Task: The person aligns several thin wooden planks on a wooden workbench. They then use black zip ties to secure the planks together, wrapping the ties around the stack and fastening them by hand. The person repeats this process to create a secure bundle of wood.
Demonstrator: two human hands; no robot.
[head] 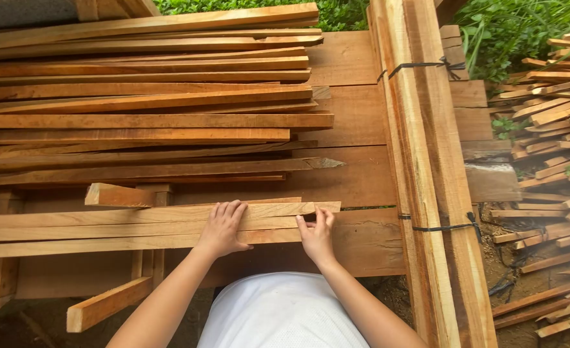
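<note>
A white garment (278, 312) fills the bottom of the view, with both bare forearms reaching up from it to a small bundle of long wooden slats (136, 222) lying across the work surface. The left hand (223, 229) rests palm down on top of the slats, fingers stretched flat and close together, pressing rather than gripping. The right hand (317, 233) sits at the bundle's right end, fingers curled over the end of the slats with the thumb against the near edge, closed lightly around the tips. The slats run from the left edge of the view to just past the right hand, on a wide dark plank (362, 241). A short offcut (118, 195) lies just behind the bundle, and another short piece (107, 303) hangs below it. Farther back a large stack of thin strips (149, 96) covers the surface. To the right, a strapped bundle of long boards (426, 161) runs away from the camera, bound with black straps (443, 227). Beyond it, loose scrap sticks (552, 129) are heaped on the ground beside green plants (517, 26).
</note>
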